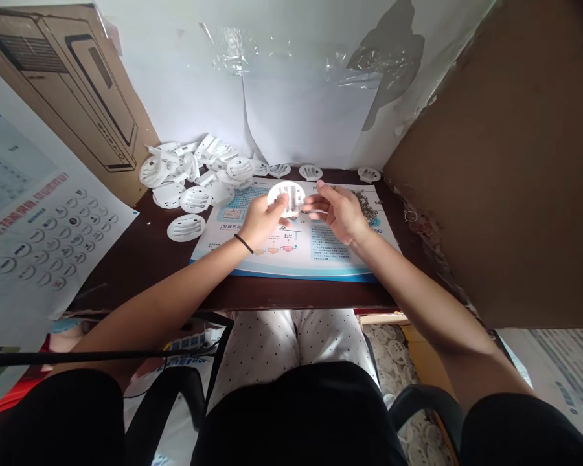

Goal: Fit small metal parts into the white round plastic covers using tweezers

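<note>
My left hand [262, 219], with a black band at the wrist, grips a round white plastic part [293, 198] between thumb and fingers. The part is tilted up and shows slots and raised channels on its face. Just to its right is my right hand [339, 210], fingers apart and partly curled, the fingertips close to the part's edge. Whether those fingertips touch it, or hold something tiny, I cannot make out. Behind my right hand, a heap of small brass-coloured metal pieces [368, 206] lies on a printed sheet [291, 268].
A pile of similar white parts [189, 165] lies at the back left of the dark table [272, 296]. Several single ones, such as a white disc [311, 173], line the back edge. Cardboard walls [510, 168] enclose the sides. More discs [425, 440] fill a container below right.
</note>
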A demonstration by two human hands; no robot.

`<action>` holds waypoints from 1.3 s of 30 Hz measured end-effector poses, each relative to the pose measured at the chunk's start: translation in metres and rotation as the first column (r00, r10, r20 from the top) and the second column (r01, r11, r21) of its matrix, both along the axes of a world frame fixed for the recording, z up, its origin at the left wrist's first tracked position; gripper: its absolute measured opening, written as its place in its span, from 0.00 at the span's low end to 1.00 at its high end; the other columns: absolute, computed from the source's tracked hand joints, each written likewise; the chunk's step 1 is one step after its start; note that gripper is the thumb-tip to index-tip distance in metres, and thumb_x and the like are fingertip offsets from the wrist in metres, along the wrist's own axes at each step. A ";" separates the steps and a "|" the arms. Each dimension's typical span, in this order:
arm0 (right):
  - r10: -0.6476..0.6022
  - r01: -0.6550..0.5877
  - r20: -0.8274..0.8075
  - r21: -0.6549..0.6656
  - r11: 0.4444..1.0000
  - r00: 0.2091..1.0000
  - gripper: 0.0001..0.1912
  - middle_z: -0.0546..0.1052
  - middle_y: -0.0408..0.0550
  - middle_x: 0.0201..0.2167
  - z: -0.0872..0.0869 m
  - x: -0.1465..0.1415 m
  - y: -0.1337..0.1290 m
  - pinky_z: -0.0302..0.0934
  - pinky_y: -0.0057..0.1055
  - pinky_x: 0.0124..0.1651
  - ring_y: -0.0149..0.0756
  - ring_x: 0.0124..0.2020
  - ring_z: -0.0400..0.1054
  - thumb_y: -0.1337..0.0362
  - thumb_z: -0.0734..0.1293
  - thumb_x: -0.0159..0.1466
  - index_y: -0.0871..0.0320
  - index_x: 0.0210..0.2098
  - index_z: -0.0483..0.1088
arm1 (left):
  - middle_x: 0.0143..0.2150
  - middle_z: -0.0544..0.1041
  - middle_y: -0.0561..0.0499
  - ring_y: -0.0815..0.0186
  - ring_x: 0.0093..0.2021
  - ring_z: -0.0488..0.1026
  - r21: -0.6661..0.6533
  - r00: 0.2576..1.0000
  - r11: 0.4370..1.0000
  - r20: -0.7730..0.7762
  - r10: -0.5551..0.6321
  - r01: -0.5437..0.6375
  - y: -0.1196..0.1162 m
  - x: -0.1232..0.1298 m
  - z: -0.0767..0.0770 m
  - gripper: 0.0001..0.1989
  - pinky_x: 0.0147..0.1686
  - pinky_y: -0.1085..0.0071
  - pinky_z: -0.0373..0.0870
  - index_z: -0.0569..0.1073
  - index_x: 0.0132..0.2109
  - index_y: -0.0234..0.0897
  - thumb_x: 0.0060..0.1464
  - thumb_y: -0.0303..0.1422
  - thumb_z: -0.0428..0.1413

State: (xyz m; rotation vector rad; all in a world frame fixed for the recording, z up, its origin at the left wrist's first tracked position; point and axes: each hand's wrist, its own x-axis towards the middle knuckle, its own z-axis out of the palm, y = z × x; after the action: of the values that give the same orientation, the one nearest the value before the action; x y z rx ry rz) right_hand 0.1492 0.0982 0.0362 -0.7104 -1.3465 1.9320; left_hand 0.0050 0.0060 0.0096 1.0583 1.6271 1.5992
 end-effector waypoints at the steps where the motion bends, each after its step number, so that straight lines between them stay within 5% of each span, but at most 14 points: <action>1: -0.015 0.017 -0.030 0.086 0.996 0.999 0.15 0.80 0.46 0.32 -0.002 0.001 0.003 0.72 0.27 0.33 0.30 0.32 0.77 0.56 0.73 0.62 0.54 0.32 0.62 | 0.38 0.81 0.44 0.67 0.31 0.79 -0.029 0.998 0.999 0.051 0.031 -0.029 0.001 -0.001 0.001 0.14 0.26 0.74 0.71 0.76 0.43 0.32 0.63 0.40 0.56; 4: -0.093 0.102 -0.049 0.250 0.963 0.994 0.20 0.80 0.46 0.33 -0.008 0.004 0.012 0.72 0.30 0.36 0.33 0.36 0.78 0.47 0.71 0.63 0.52 0.33 0.59 | 0.38 0.80 0.45 0.71 0.29 0.76 -0.107 0.984 0.993 0.165 0.073 -0.055 0.002 -0.004 0.006 0.07 0.23 0.77 0.65 0.75 0.41 0.32 0.59 0.32 0.58; 9: -0.151 0.131 0.028 0.356 0.925 0.988 0.33 0.74 0.43 0.23 -0.016 0.002 0.018 0.62 0.32 0.25 0.31 0.22 0.71 0.27 0.54 0.63 0.51 0.35 0.64 | 0.36 0.79 0.47 0.71 0.30 0.75 -0.203 0.986 0.977 0.164 -0.034 0.067 -0.003 -0.001 0.013 0.03 0.26 0.77 0.67 0.75 0.38 0.32 0.55 0.27 0.59; 16: -0.244 0.257 -0.085 0.413 0.874 0.966 0.38 0.66 0.41 0.17 -0.035 -0.011 0.000 0.52 0.31 0.21 0.27 0.17 0.58 0.26 0.54 0.61 0.54 0.24 0.67 | 0.30 0.78 0.48 0.67 0.26 0.76 -0.369 0.956 0.888 0.201 -0.213 0.275 -0.008 0.003 0.016 0.06 0.22 0.74 0.65 0.75 0.36 0.33 0.49 0.25 0.62; 22: -0.195 0.182 -0.037 0.556 0.811 0.980 0.33 0.71 0.41 0.23 -0.062 -0.020 0.008 0.60 0.31 0.29 0.28 0.23 0.64 0.28 0.64 0.57 0.54 0.28 0.68 | 0.23 0.70 0.53 0.69 0.22 0.69 -0.463 0.990 0.881 -0.039 -0.133 0.100 -0.004 -0.004 0.006 0.04 0.22 0.72 0.65 0.74 0.31 0.37 0.49 0.31 0.62; 29: -0.282 0.157 0.031 0.771 0.618 0.959 0.29 0.75 0.45 0.25 -0.058 -0.009 0.008 0.60 0.34 0.35 0.31 0.26 0.68 0.35 0.60 0.66 0.54 0.27 0.66 | 0.20 0.72 0.54 0.67 0.20 0.72 -0.384 0.897 0.922 -0.422 -0.132 -0.045 -0.006 0.002 0.008 0.02 0.22 0.72 0.63 0.71 0.31 0.38 0.52 0.30 0.56; 34: -0.277 0.089 0.123 0.760 0.644 0.953 0.24 0.79 0.44 0.25 -0.056 -0.006 0.004 0.61 0.34 0.37 0.34 0.26 0.72 0.39 0.64 0.66 0.52 0.29 0.63 | 0.14 0.69 0.53 0.66 0.16 0.67 -0.293 0.904 0.953 -0.423 -0.062 -0.072 -0.007 0.005 0.004 0.08 0.21 0.70 0.60 0.70 0.26 0.40 0.52 0.30 0.56; 39: -0.308 0.091 0.131 0.785 0.612 0.942 0.24 0.79 0.44 0.23 -0.057 -0.006 0.004 0.60 0.35 0.36 0.36 0.25 0.71 0.39 0.63 0.66 0.51 0.27 0.60 | 0.13 0.68 0.52 0.65 0.17 0.66 -0.268 0.913 0.961 -0.405 -0.049 -0.067 -0.007 0.004 0.002 0.12 0.21 0.70 0.60 0.68 0.21 0.41 0.50 0.28 0.58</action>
State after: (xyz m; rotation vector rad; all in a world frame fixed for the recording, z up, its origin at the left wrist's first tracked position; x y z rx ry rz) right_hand 0.1433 0.1018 -0.0204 -0.6280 -1.9596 0.9133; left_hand 0.0090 -0.0012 0.0120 1.2923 2.0600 1.1537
